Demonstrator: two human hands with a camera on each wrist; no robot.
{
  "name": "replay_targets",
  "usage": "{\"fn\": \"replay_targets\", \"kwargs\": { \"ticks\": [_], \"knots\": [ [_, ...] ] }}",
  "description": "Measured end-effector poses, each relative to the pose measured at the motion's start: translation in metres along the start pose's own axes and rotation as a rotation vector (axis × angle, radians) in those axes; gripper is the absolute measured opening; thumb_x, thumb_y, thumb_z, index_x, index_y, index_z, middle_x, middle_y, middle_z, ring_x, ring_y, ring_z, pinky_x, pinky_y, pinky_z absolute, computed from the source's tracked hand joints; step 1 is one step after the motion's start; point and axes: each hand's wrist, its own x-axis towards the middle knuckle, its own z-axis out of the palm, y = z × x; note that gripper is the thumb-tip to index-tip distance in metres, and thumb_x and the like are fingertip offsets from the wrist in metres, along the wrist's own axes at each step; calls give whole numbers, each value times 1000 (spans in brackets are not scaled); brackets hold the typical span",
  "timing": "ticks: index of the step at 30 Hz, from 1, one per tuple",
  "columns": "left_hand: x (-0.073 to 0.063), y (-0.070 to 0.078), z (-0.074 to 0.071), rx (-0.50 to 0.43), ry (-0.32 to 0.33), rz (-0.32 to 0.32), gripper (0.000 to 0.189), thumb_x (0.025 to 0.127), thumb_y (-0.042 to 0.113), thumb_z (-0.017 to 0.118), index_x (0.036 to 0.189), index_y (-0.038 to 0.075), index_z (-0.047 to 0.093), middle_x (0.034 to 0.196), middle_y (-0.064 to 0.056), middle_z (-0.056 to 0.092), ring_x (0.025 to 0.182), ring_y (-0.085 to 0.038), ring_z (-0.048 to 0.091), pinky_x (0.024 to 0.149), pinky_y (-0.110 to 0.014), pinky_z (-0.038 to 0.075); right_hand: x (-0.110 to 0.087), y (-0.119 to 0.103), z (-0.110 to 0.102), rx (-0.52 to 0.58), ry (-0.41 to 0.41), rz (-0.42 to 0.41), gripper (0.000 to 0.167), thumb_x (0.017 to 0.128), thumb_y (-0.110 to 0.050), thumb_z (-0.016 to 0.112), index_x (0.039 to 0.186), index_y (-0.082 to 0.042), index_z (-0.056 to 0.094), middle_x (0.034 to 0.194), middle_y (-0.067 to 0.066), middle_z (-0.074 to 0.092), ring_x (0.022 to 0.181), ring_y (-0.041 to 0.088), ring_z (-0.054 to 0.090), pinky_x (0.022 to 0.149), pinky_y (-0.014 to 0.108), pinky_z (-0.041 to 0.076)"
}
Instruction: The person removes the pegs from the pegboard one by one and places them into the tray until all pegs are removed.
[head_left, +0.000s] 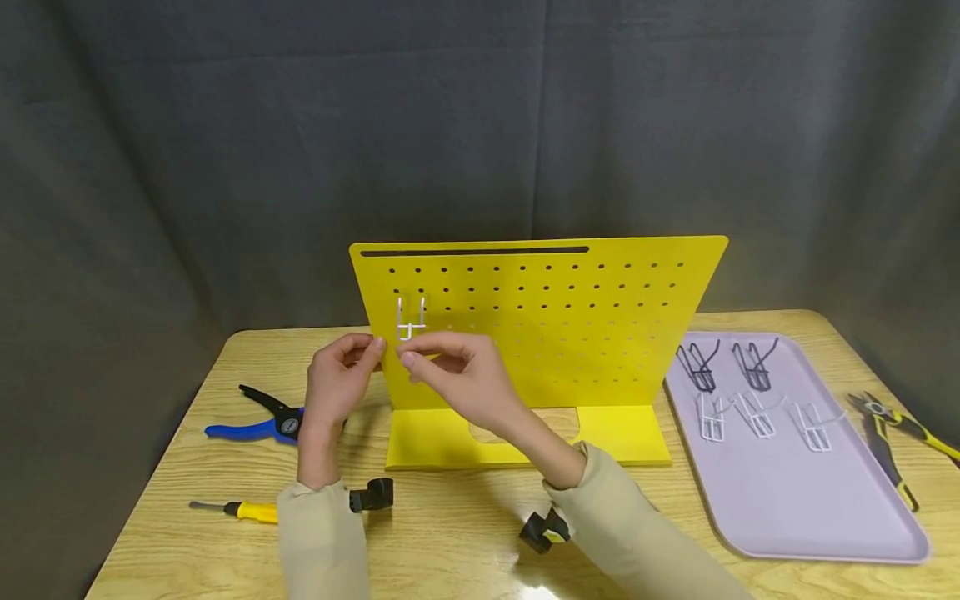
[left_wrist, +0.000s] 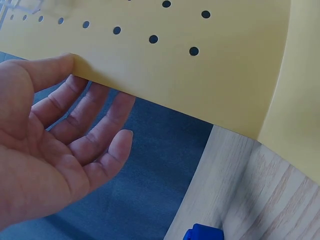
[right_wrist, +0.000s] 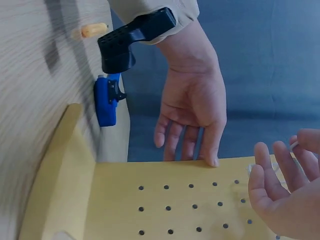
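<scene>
A yellow pegboard stands upright on its flat base. My left hand pinches the board's left edge, thumb on the front face and the fingers behind it. Near the upper left of the holes, a white wire hook lies against the board. My right hand pinches the hook's projecting end between thumb and forefinger. The right wrist view shows that hand over the hook, partly covering it. Whether the hook's tips sit inside the holes cannot be made out.
On the right, a lilac tray bears two black wire hooks and several white ones. Yellow-black pliers lie past its right edge. Blue-handled pliers and a yellow screwdriver lie on the left.
</scene>
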Motion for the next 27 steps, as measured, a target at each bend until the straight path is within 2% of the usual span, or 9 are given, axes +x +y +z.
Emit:
{"fn": "replay_targets", "kwargs": {
  "ticks": [4,8,11,14,18,21,25,27],
  "knots": [
    [0,-1,1,1,3,-1,31,97,26,59,108,-1,67,97,-18,67,90,-32,64,81,-32,50,-7,2,-5,15,0,34,18,92,-1,61,107,7,69,103,23,68,84,38,67,77,36,56],
    [-1,-3,1,3,3,-4,31,97,26,59,108,-1,67,97,-18,67,92,-33,64,82,-34,50,-15,2,-13,-22,-3,70,18,92,-3,62,107,5,69,103,18,69,83,32,68,77,38,56],
    [-1,-4,1,0,0,-2,31,97,26,59,109,-1,67,97,-19,67,93,-37,63,83,-35,49,-21,1,-21,-50,-1,89,19,92,-5,63,108,3,70,104,16,69,84,31,68,77,41,55],
    [-1,-5,0,4,-2,4,30,97,25,59,109,-1,67,97,-19,67,94,-37,63,83,-34,48,-29,1,-29,-78,11,113,19,93,-7,63,108,2,70,106,17,69,85,30,68,78,39,55],
    [-1,-4,-2,11,0,8,30,97,26,58,109,-1,67,97,-18,67,86,-22,64,82,-33,48,-42,3,-41,-110,32,157,19,94,-10,62,108,0,70,107,15,69,85,26,68,79,37,55],
    [-1,-3,-3,10,0,7,31,97,26,58,109,-1,67,97,-18,67,80,-11,62,83,-34,48,-53,4,-51,-125,40,184,20,94,-11,62,108,-1,70,106,13,70,86,29,68,80,38,54],
    [-1,-2,-1,6,-3,2,31,97,26,58,108,-1,67,96,-18,67,80,-11,62,84,-34,48,-67,7,-67,-150,53,196,20,94,-12,62,109,0,70,106,15,69,85,33,67,81,37,54],
    [-1,-2,0,6,-7,0,31,97,27,58,108,-1,67,96,-18,67,80,-12,62,84,-35,48,-75,8,-76,-170,70,192,20,94,-11,62,109,-1,70,106,16,69,85,31,67,82,36,54]
  ]
}}
